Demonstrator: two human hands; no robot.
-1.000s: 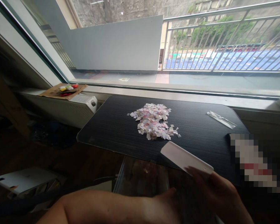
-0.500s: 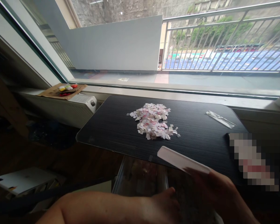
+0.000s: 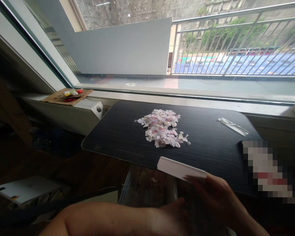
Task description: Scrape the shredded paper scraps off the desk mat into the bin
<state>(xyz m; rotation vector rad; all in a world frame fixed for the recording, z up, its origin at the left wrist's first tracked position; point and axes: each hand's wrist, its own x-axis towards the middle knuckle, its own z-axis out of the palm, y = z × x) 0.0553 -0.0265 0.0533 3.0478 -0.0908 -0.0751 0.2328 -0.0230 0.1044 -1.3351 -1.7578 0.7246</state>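
My right hand (image 3: 216, 190) grips one end of a long, pale, flat strip (image 3: 180, 167) with a raised edge. The strip's far end lies at the near edge of the black table (image 3: 118, 131). Beyond it, a loose heap of small cut paper pieces (image 3: 162, 126), white and pinkish, rests on the tabletop. My left hand (image 3: 174, 211) is low under the table edge, beside a clear plastic bin (image 3: 147, 183). Its fingers are lost in shadow, so whether they hold the bin cannot be told.
A clear plastic sleeve (image 3: 233, 126) lies at the table's right. A blurred-out flat item (image 3: 267, 170) sits at the right edge. On the left, brown paper (image 3: 54, 97) with small colourful things tops a white radiator (image 3: 88, 113). A window runs along the back.
My right hand has moved left with the pale strip, sliding it along the table's near edge. My left hand and the paper heap look unchanged.
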